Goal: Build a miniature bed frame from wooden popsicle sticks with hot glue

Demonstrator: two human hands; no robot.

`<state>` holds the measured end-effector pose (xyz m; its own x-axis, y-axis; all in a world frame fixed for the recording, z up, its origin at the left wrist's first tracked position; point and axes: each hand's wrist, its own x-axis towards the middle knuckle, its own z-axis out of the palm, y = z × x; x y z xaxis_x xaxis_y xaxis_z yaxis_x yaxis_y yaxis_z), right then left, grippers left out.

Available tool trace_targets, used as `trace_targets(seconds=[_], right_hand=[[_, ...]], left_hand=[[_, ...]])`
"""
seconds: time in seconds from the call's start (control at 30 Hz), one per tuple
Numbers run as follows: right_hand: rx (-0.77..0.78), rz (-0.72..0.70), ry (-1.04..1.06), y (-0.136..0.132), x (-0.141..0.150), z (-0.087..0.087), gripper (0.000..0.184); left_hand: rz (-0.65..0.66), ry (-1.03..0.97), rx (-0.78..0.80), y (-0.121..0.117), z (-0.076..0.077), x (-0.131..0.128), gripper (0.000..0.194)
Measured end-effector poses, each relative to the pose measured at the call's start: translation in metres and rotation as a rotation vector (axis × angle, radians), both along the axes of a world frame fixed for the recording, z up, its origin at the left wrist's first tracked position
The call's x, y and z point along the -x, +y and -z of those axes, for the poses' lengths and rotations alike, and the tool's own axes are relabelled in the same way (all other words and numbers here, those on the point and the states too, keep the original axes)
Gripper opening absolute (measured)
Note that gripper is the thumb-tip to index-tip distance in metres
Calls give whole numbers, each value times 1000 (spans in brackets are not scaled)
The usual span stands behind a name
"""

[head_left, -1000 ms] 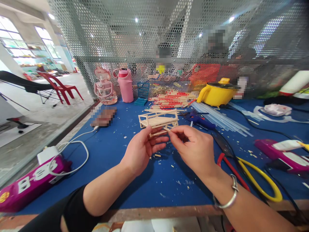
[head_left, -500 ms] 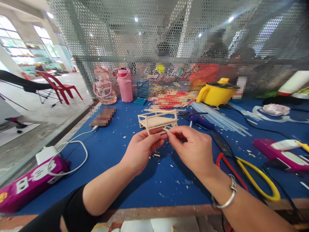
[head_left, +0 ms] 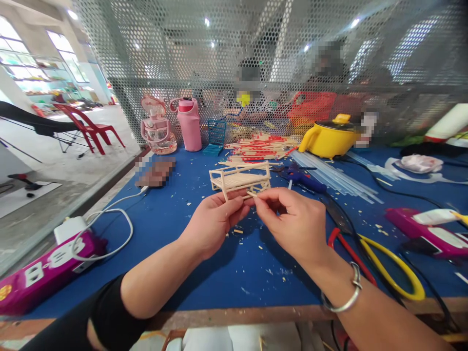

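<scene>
1. My left hand (head_left: 215, 220) grasps the little wooden frame (head_left: 239, 181) by its near edge, thumb on the near side.
2. The frame lies just beyond my left fingertips, over the blue table (head_left: 179, 287), its slatted deck facing up.
3. My right hand (head_left: 298, 222) pinches a short stick (head_left: 252, 194) between thumb and forefinger, at the frame's near right corner; whether the stick touches the frame, I can't tell.
4. Past the frame lies a pile of red-marked sticks (head_left: 259, 146).
5. A blue glue gun (head_left: 305, 180) lies beyond my right hand, near clear rods (head_left: 332, 175).
</scene>
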<state>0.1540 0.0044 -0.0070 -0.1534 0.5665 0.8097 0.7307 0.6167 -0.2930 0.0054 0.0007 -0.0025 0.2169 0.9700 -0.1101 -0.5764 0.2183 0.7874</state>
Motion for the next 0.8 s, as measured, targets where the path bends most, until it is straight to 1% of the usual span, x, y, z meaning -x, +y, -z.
trace_targets(seconds=[0.17, 0.27, 0.33, 0.4, 0.47, 0.53, 0.6, 0.63, 0.7, 0.73, 0.8], right_hand=[[48, -19, -15, -3, -7, -9, 7], [144, -81, -63, -1, -15, -16, 8], [233, -136, -96, 3, -18, -16, 8], [334, -177, -169, 8, -19, -13, 7], [451, -175, -295, 15, -20, -5, 8], [565, -132, -424, 22, -20, 4, 12], [634, -65, -505, 26, -21, 12, 12], [641, -30, -534, 27, -21, 14, 13], [613, 29, -580, 25, -19, 14, 24], [592, 37, -597, 22, -17, 12, 28], [568, -17, -614, 15, -10, 7, 24]], left_hand=[[-64, 51, -19, 5, -7, 12, 19], [-99, 65, -55, 10, -12, 21, 17], [-105, 66, -75, 12, -15, 25, 17], [-119, 68, -79, 12, -16, 27, 17], [-134, 66, -74, 12, -18, 27, 17], [-141, 58, -75, 13, -19, 28, 17], [-150, 41, -76, 14, -20, 30, 17], [-159, 32, -72, 15, -22, 31, 18], [-180, 15, -57, 17, -24, 34, 19], [-189, 7, -47, 17, -25, 36, 20], [-198, -8, -36, 18, -26, 38, 20]])
